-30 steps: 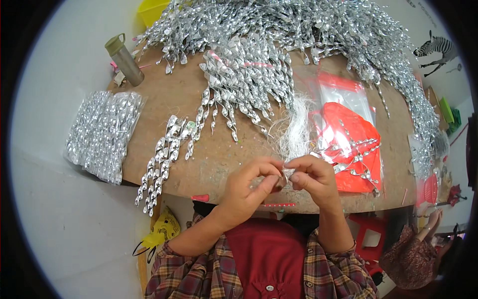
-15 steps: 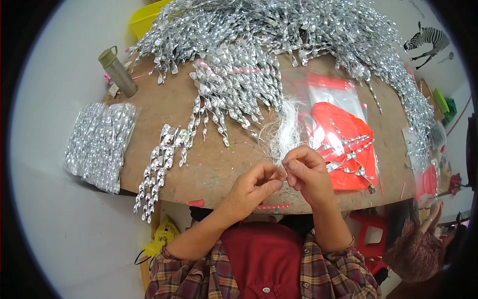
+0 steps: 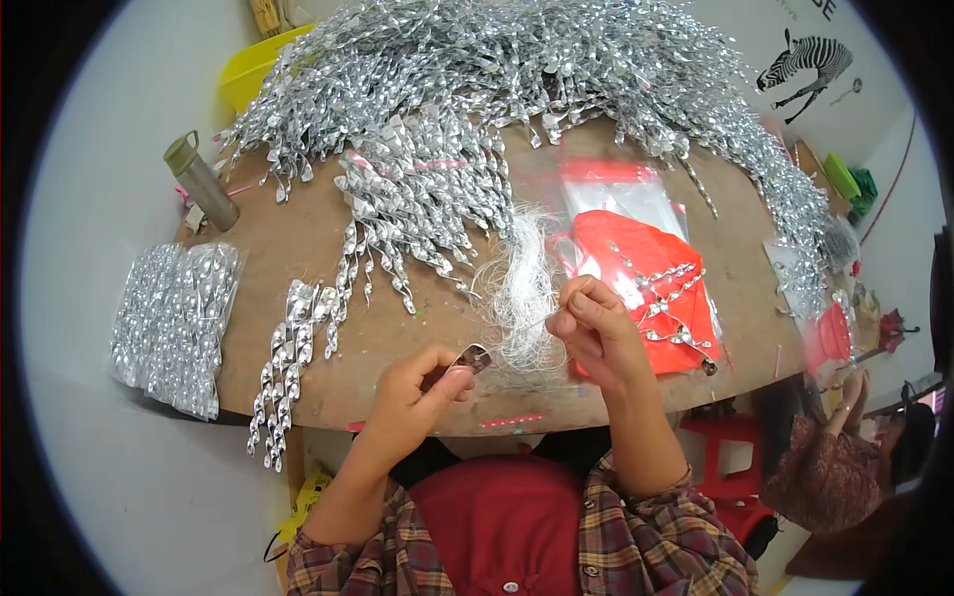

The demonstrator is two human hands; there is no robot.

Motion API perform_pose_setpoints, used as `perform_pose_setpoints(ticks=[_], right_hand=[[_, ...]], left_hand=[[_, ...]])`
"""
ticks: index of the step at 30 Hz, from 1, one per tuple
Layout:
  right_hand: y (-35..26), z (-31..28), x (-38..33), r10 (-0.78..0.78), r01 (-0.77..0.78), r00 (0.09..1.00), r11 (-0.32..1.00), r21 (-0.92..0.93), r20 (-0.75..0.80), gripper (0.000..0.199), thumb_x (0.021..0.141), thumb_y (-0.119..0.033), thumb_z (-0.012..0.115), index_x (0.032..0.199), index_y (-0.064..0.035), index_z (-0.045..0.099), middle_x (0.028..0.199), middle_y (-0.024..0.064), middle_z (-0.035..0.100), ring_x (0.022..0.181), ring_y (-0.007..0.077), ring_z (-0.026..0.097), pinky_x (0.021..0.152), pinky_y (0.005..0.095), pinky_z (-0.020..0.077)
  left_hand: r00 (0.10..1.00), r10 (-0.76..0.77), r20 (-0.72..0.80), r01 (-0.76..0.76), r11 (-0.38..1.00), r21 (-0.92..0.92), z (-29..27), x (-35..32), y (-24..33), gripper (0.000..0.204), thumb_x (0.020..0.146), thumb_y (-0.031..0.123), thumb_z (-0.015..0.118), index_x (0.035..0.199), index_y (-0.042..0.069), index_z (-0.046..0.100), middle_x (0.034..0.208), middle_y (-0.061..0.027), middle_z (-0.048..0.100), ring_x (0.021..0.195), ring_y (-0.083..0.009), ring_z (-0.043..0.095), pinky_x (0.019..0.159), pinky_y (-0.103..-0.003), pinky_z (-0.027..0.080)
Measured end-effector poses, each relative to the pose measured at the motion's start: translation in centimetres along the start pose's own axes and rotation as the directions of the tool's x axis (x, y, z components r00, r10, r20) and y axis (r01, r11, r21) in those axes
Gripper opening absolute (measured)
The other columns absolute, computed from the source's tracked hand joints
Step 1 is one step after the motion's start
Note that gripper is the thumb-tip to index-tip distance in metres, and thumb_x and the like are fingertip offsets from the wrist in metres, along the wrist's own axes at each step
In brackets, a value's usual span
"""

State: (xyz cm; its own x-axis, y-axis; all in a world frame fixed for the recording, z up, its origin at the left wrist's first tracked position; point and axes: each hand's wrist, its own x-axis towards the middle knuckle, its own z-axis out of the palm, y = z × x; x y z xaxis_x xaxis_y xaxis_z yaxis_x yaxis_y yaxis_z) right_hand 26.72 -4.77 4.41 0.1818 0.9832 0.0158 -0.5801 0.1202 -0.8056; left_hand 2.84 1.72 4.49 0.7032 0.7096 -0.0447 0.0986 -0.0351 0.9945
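Note:
My left hand [image 3: 415, 397] is closed over the near table edge, a small dark shiny piece [image 3: 474, 358] sticking out between thumb and forefinger; its exact kind is not clear. To the right, my right hand [image 3: 600, 333] is raised in a pinch, and a thin pale thread [image 3: 545, 320] seems to run from its fingertips. Between and beyond the hands lies a loose bundle of white thread [image 3: 522, 288]. Just behind my right hand, silver twisted strips [image 3: 664, 308] lie on a red sheet [image 3: 606, 238].
Silver spirals [image 3: 427, 184] lie mid-table, with more strips [image 3: 281, 368] overhanging the near left edge. A large silver heap [image 3: 477, 70] fills the back. At left are a packed bag [image 3: 174, 328] and a flask [image 3: 204, 184]. Clear bags [image 3: 621, 194] lie right. Another person [image 3: 825, 467] sits at far right.
My hands, close together before, have parted. The left has moved left and now shows the dark shiny piece. The whole view has shifted, so the table's things appear further left.

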Motion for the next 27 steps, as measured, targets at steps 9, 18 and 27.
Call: perform_pose_setpoints(ticks=[9, 18, 27], right_hand=[[0.8, -0.6, 0.4, 0.057, -0.058, 0.998, 0.992, 0.112, 0.012, 0.01, 0.088, -0.014, 0.055, 0.09, -0.0044, 0.057, 0.073, 0.0071, 0.063, 0.037, 0.0018, 0.024, 0.056, 0.0169, 0.0349], [2.9, 0.3, 1.1, 0.145, -0.147, 0.989, 0.983, 0.108, 0.02, 0.01, 0.089, -0.015, 0.054, 0.091, -0.005, 0.056, 0.072, 0.0074, 0.062, 0.037, 0.0018, 0.024, 0.049, 0.0137, 0.0305], [4.5, 5.1, 0.1, 0.317, -0.312, 0.944, 0.948, -0.066, 0.088, 0.008, 0.086, -0.011, 0.057, 0.091, -0.0047, 0.056, 0.068, 0.0061, 0.06, 0.046, 0.0022, 0.04, 0.043, 0.0148, 0.029]], left_hand=[[0.992, -0.11, 0.058, 0.116, 0.987, -0.113, -0.6, -0.8, -0.7, 0.012, 0.089, 0.014, 0.055, 0.09, 0.001, 0.056, 0.082, -0.0037, 0.061, 0.073, -0.0078, 0.057, 0.064, -0.02, 0.046], [0.961, -0.175, 0.214, 0.218, 0.957, -0.194, -2.7, -1.9, -2.9, 0.014, 0.089, 0.014, 0.056, 0.094, 0.0, 0.054, 0.086, -0.0057, 0.061, 0.079, -0.0104, 0.059, 0.073, -0.024, 0.049], [0.964, -0.084, 0.251, 0.193, 0.874, -0.446, -1.3, -0.5, -1.0, 0.032, 0.087, 0.011, 0.056, 0.116, 0.001, 0.047, 0.086, -0.0048, 0.061, 0.078, -0.0088, 0.057, 0.071, -0.022, 0.044]])
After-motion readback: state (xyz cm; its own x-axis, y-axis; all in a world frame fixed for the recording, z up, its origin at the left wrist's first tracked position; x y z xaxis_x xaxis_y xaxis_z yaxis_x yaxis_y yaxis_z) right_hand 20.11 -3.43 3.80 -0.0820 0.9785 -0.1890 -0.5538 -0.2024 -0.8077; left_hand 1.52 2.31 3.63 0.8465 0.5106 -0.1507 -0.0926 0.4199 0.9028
